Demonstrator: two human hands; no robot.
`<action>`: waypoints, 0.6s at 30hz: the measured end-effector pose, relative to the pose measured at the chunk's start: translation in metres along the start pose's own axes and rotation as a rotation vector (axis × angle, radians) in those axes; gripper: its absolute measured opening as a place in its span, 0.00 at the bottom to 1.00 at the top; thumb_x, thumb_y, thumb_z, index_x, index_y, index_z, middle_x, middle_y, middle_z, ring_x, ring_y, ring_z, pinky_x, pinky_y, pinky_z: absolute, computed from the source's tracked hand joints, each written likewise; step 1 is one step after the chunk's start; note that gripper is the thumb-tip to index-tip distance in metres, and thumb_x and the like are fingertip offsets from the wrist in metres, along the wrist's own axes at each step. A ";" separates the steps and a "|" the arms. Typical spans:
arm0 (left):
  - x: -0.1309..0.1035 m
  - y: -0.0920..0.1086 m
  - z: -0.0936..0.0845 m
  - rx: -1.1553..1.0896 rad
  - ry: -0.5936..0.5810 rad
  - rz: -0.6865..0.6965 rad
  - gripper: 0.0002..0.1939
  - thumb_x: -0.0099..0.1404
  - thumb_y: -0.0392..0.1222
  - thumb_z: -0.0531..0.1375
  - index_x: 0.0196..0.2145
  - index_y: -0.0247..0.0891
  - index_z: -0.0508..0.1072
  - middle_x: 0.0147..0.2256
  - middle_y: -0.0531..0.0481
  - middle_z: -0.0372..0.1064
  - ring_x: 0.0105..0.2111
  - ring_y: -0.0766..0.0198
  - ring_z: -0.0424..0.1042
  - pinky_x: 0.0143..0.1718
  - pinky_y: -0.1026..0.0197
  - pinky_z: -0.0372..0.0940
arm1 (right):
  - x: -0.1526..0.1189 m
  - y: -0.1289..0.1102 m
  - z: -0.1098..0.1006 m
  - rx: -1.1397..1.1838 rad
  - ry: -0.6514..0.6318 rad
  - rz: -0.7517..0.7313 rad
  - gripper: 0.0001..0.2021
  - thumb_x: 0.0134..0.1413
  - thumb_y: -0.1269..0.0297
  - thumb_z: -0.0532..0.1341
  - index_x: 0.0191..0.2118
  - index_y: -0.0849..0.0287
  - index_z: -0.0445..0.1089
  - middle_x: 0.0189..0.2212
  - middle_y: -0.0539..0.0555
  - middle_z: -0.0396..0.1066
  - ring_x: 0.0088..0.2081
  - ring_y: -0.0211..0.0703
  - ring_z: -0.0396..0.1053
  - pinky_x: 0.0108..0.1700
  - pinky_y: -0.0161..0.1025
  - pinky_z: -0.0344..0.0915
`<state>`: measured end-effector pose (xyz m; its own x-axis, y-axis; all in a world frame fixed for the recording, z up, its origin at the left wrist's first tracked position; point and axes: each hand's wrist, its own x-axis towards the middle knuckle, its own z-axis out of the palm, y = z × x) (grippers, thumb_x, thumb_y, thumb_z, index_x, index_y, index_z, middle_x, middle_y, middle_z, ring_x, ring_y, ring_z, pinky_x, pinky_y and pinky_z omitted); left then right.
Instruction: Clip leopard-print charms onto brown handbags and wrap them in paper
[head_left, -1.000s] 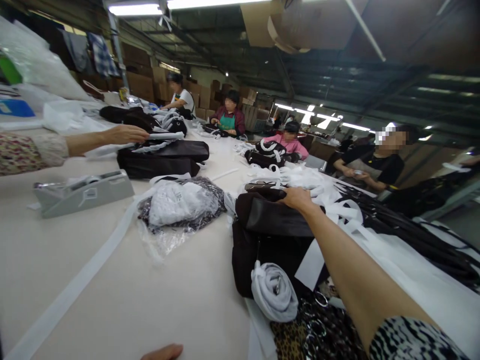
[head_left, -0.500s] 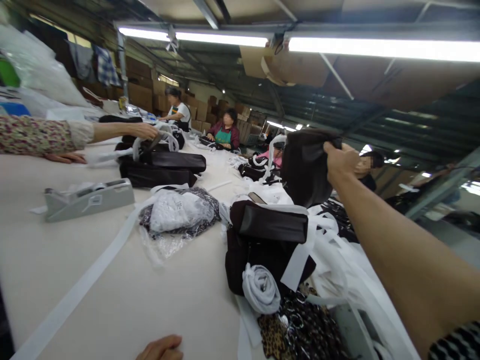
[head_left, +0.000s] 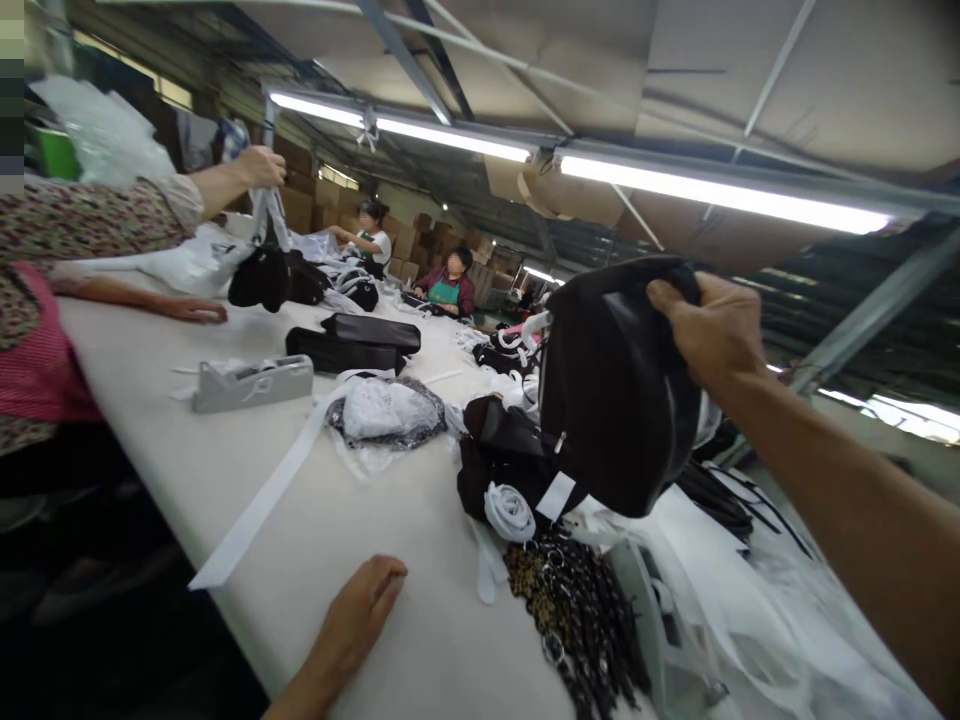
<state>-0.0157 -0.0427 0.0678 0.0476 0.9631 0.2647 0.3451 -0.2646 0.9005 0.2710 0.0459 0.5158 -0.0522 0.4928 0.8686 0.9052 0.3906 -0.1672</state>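
Dark bag (head_left: 611, 400) is held up above the right side of the table (head_left: 420, 660), in front of a second dark bag (head_left: 502, 430). I have the right hand (head_left: 709, 320) at its upper edge, thumb and fingers pinching the material; some fingertips are hidden from me. I record the left hand (head_left: 364, 600) at the table, fingers loosely extended side by side. A white roll (head_left: 510, 512) sits against the second dark bag, near a grey tape dispenser's far side (head_left: 255, 385) only in line of sight, the two well apart
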 end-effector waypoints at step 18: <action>-0.082 0.062 -0.058 -0.391 -0.056 -0.509 0.30 0.59 0.46 0.62 0.56 0.31 0.62 0.47 0.38 0.72 0.46 0.50 0.73 0.48 0.51 0.66 | -0.393 -0.137 -0.018 0.373 -1.267 -0.158 0.14 0.56 0.53 0.63 0.46 0.51 0.73 0.42 0.51 0.76 0.44 0.45 0.71 0.46 0.39 0.64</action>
<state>-0.0529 -0.1414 0.1219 0.0210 0.9711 -0.2377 -0.0294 0.2383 0.9708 0.1754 -0.2148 0.2059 -0.6836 0.7219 -0.1077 0.6947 0.5982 -0.3994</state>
